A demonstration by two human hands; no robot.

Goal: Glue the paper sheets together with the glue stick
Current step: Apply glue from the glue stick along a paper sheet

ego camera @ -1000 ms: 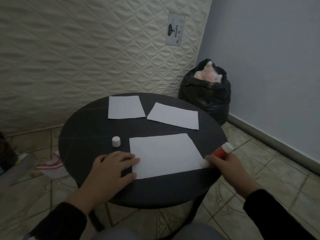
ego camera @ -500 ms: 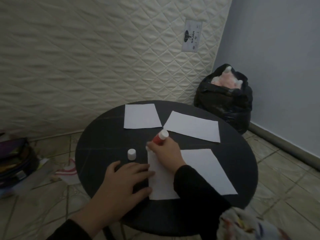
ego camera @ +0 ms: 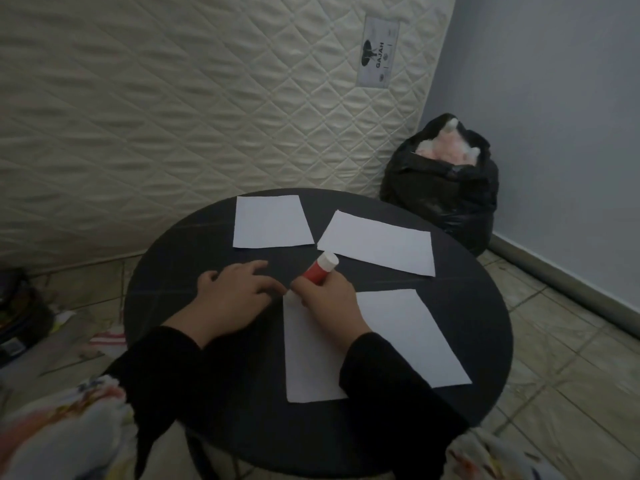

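Three white paper sheets lie on a round black table (ego camera: 467, 306). The nearest sheet (ego camera: 398, 337) is in front of me; two more sit at the back, one on the left (ego camera: 270, 221) and one on the right (ego camera: 377, 242). My right hand (ego camera: 329, 299) grips a red glue stick (ego camera: 320, 268) with its white end pointing up and away, its lower end at the near sheet's far left corner. My left hand (ego camera: 235, 292) rests flat on the table just left of that corner, fingers spread. The white cap is hidden under my left hand or out of sight.
A quilted cream mattress (ego camera: 173, 98) leans against the wall behind the table. A stuffed black rubbish bag (ego camera: 443, 188) stands on the tiled floor at the back right. Bags and clutter (ego camera: 20, 313) lie on the floor to the left.
My right hand moved the glue stick from the near sheet's right corner to its far left corner. My left hand slid forward over the spot where the white cap stood.
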